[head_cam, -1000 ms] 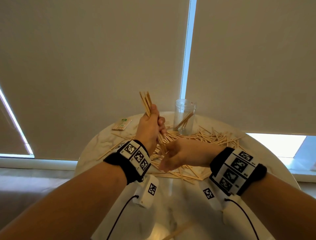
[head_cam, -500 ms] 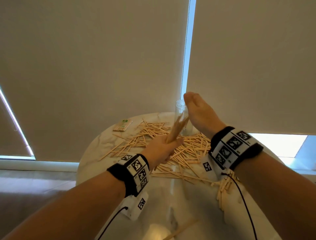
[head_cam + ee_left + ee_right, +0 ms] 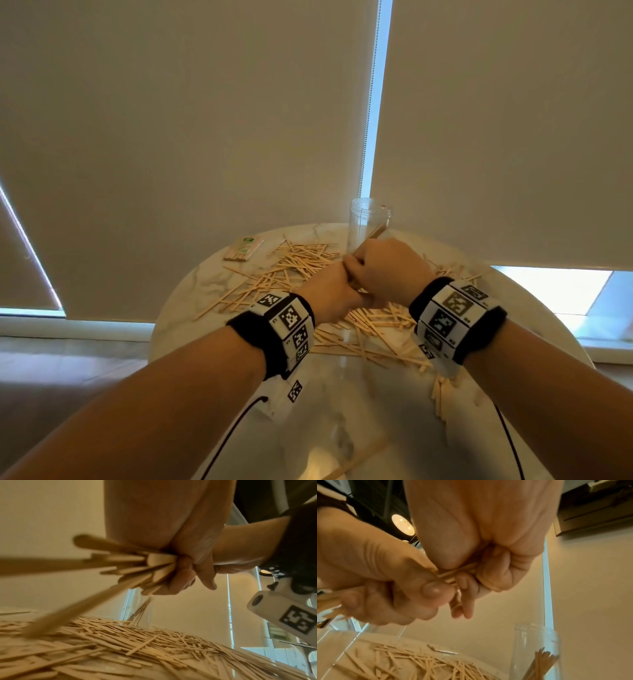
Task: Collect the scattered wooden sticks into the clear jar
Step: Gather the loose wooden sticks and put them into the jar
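Many thin wooden sticks [image 3: 301, 263] lie scattered over a round marble table [image 3: 342, 411]. The clear jar [image 3: 370, 219] stands upright at the far edge with a few sticks leaning inside it [image 3: 539, 662]. Just in front of the jar my two hands meet. My left hand [image 3: 329, 291] grips a bundle of sticks [image 3: 120, 563] that fans out below its fist. My right hand [image 3: 387, 267] has its fingers curled round the same bundle [image 3: 450, 574] right beside the left thumb. In the head view the bundle is mostly hidden by both hands.
A wrapped packet of sticks [image 3: 243, 249] lies at the table's far left. A small heap of sticks [image 3: 442, 394] sits under my right wrist, and one loose stick [image 3: 359, 459] lies near the front edge. Roller blinds [image 3: 171, 137] hang right behind the table.
My left hand tilted its upright bundle down toward the jar. My right hand rose from the table to the jar's mouth, then came down and closed on the bundle beside the left hand.
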A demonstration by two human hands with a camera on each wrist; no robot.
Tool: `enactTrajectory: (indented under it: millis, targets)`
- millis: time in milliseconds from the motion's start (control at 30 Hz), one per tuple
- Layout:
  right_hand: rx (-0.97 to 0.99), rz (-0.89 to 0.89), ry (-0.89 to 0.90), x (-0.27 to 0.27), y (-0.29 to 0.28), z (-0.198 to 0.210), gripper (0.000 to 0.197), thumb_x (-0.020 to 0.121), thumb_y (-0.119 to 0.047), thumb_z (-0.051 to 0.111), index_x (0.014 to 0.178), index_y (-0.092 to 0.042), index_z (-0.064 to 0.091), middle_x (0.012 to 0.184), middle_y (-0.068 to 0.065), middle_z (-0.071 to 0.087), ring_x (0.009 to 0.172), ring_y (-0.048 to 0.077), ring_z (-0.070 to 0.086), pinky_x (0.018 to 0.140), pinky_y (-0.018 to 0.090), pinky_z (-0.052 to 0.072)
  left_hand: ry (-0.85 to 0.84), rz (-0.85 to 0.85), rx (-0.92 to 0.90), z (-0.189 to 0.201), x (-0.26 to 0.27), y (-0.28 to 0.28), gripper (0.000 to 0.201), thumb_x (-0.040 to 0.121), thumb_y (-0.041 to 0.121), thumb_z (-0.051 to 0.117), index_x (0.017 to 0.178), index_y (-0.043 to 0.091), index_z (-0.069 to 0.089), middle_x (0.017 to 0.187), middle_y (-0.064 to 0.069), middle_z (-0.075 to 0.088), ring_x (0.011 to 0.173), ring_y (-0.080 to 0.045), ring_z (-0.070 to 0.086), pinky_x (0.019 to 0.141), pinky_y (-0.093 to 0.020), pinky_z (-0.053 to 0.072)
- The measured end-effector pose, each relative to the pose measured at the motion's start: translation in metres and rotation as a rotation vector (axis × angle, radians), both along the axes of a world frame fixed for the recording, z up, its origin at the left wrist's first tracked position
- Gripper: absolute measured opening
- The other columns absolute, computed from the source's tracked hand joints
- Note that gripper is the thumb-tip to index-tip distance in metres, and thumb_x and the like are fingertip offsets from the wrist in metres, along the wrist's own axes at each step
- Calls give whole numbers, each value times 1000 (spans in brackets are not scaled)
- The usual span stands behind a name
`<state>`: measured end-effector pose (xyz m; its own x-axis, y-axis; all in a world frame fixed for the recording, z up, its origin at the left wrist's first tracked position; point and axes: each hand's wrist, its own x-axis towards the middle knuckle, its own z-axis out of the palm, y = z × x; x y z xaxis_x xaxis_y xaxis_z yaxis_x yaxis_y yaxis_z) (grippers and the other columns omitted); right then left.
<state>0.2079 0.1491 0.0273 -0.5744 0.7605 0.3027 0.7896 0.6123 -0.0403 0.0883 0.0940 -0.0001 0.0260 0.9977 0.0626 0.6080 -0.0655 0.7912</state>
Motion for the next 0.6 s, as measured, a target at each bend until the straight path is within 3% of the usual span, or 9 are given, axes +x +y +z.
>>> enactTrajectory:
  millis: [67, 133, 200, 267, 367, 433, 467, 533, 600]
  targets:
    - [7, 33, 37, 4, 0, 0, 62, 105, -50, 31, 66, -15, 65, 59, 0, 62, 55, 14, 59, 60, 29, 52, -120, 39, -34, 3, -4, 1, 62, 75, 28, 88, 117, 18, 44, 73, 3, 58, 44, -5, 46, 40, -21, 40]
    - [6, 54, 3, 8, -5, 0, 59, 107, -45, 30, 70, -11, 62, 62, 2, 57, 58, 18, 57, 61, 32, 50, -202, -8, -92, 6, -6, 1, 61, 76, 16, 87, 117, 17, 42, 69, -1, 55, 45, -9, 44, 41, -25, 41]
    - [70, 75, -30, 9, -4, -1, 53, 108, -39, 30, 80, -9, 64, 65, 1, 53, 64, 21, 59, 65, 36, 53, -230, -89, -111, 9, -8, 1, 59, 77, 10, 85, 118, 17, 43, 74, -4, 60, 47, -11, 49, 45, -28, 48]
    - [68, 28, -9, 11, 1, -1, 56, 107, -41, 30, 79, -9, 66, 63, -1, 53, 62, 19, 59, 64, 34, 54, -244, -153, -103, 13, -10, 1, 59, 76, 12, 86, 120, 16, 46, 85, -6, 70, 52, -15, 58, 55, -34, 55]
    - [30, 28, 9, 20, 8, 1, 46, 105, -40, 38, 81, -12, 66, 64, -3, 53, 55, 12, 48, 54, 24, 38, -209, -147, -101, 21, -17, 1, 62, 79, 31, 85, 127, 21, 48, 93, -3, 76, 68, -18, 69, 73, -37, 58]
    - [70, 22, -17, 28, 9, 4, 35, 105, -35, 40, 90, -15, 65, 68, -4, 54, 54, 10, 42, 52, 21, 28, -45, -20, -52, 25, -25, 5, 63, 79, 66, 70, 127, 29, 52, 99, 5, 75, 87, -15, 71, 84, -38, 56]
    - [54, -21, 4, 33, 10, 7, 32, 105, -33, 40, 90, -17, 62, 67, -5, 50, 53, 9, 39, 50, 21, 26, -43, 59, -36, 26, -30, 7, 67, 79, 78, 58, 125, 29, 55, 98, 6, 75, 91, -16, 70, 88, -40, 55]
    - [-35, -143, 96, 42, 13, 9, 28, 105, -27, 39, 84, -15, 54, 63, -4, 38, 52, 11, 36, 46, 23, 23, -260, 198, -84, 24, -39, 14, 73, 83, 83, 43, 122, 24, 60, 99, 2, 77, 95, -22, 71, 92, -47, 56]
    - [-98, -225, 247, 49, 21, 9, 35, 104, -24, 39, 71, -13, 46, 61, -2, 38, 58, 21, 44, 50, 28, 32, -484, 313, -146, 22, -38, 12, 72, 88, 80, 39, 119, 19, 62, 108, -6, 72, 96, -27, 73, 88, -46, 59]
